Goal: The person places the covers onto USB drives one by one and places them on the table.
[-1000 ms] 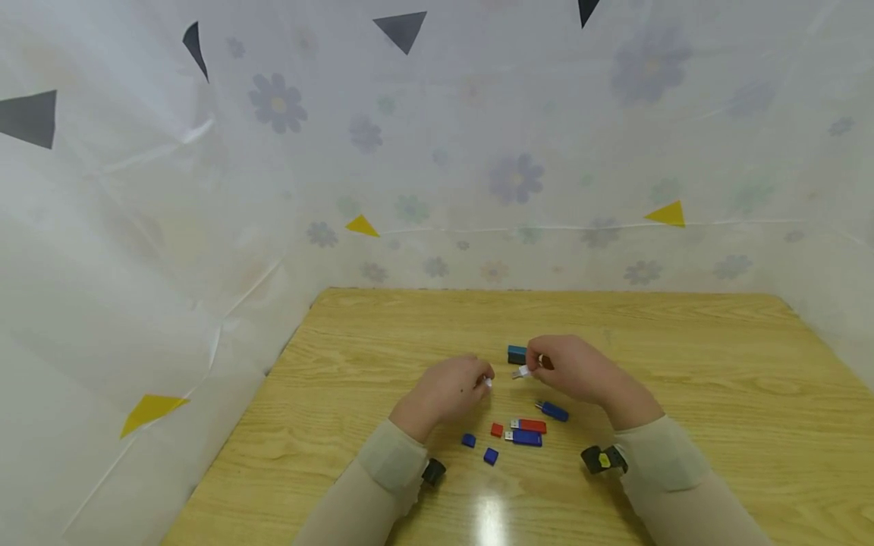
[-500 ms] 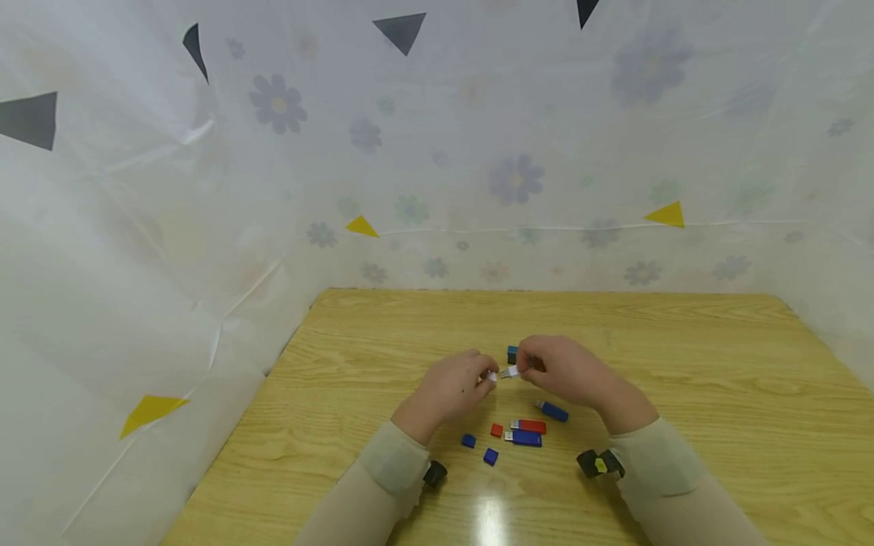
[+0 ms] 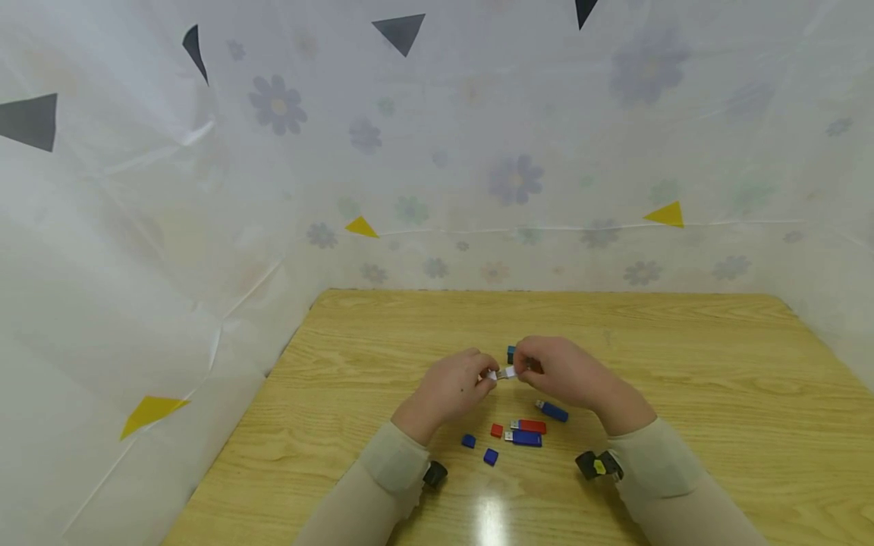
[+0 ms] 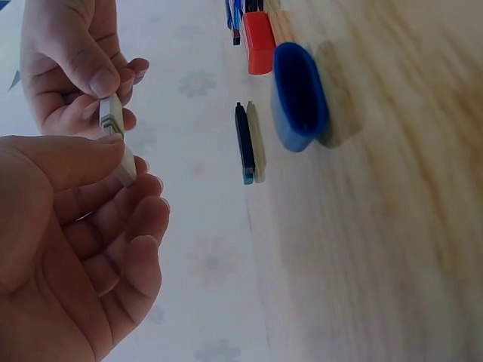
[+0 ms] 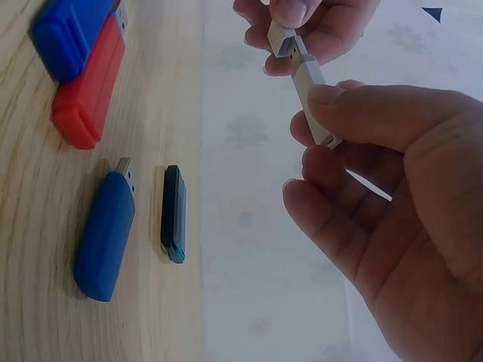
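Observation:
My right hand (image 3: 556, 371) pinches a white USB flash drive (image 5: 309, 90) between thumb and fingers, its metal plug (image 5: 299, 50) pointing left. Across from it, my left hand (image 3: 456, 385) pinches a small white cap (image 5: 280, 39). Cap and drive are in line, and the plug's tip is at the cap's mouth. From the left wrist, the cap (image 4: 126, 170) shows under the left thumb. Both hands are above the table, close together. Behind the right fingers, a black and teal flash drive (image 3: 511, 354) is partly hidden.
In front of the hands on the wooden table (image 3: 382, 326) lie a blue flash drive (image 3: 553, 412), a red one (image 3: 531, 426) and a second blue one (image 3: 526, 438), plugs bare. Left of them are a red cap (image 3: 496, 430) and two blue caps (image 3: 468, 440).
The right hand has moved left with the white flash drive, closing the gap to the cap. The left hand has shifted slightly right. Pieces on the table lie as before.

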Tool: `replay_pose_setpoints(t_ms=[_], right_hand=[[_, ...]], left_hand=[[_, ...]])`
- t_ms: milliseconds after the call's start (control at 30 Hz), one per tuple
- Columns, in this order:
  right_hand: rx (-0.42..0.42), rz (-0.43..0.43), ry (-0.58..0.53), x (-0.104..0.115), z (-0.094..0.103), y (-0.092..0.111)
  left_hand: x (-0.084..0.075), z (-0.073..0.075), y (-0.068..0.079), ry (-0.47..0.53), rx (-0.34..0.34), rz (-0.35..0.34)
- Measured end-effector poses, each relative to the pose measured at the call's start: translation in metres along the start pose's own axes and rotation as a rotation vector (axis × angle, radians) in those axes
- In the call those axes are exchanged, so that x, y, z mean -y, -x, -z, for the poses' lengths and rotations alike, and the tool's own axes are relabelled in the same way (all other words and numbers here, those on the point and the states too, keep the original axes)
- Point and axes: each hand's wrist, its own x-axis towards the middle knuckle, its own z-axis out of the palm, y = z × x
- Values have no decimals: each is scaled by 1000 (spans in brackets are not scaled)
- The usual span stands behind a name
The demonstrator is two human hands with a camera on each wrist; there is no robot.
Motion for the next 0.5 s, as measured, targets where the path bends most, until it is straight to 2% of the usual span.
replay_pose_setpoints(t_ms=[333, 500], right_hand=[[-11, 21, 13, -1, -1, -1], [-3, -22, 3, -1, -1, -2]], left_hand=[[-1, 1, 1, 28, -5, -26], [-1, 2, 1, 66, -17, -37]])
